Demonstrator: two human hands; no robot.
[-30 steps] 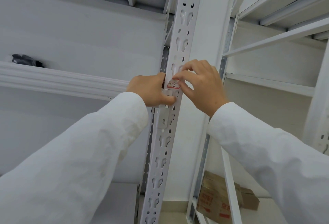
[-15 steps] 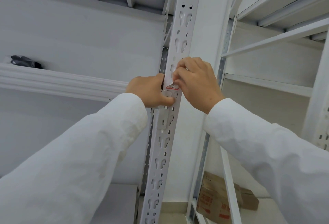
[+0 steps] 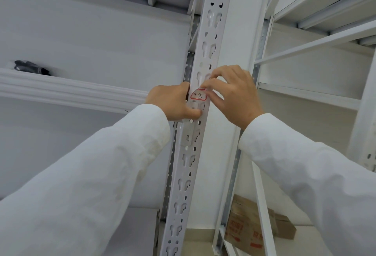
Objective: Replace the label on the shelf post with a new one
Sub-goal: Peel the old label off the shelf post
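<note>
White shelving, shelf post (image 3: 191, 154), label (image 3: 198, 95), right hand (image 3: 234, 94) touching

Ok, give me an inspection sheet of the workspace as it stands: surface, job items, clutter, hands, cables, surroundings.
Surface: white slotted shelf post, upright, no table in view.
Job's things: red-bordered label marked 4-2 lies on the post face.
Clutter: dark object on the left shelf; cardboard boxes low on the right.
Hands: left hand grips the post below the label; right hand touches the label's top edge with its fingers.
Cables: nothing seen.
Surroundings: white shelving both sides, white wall behind.
</note>
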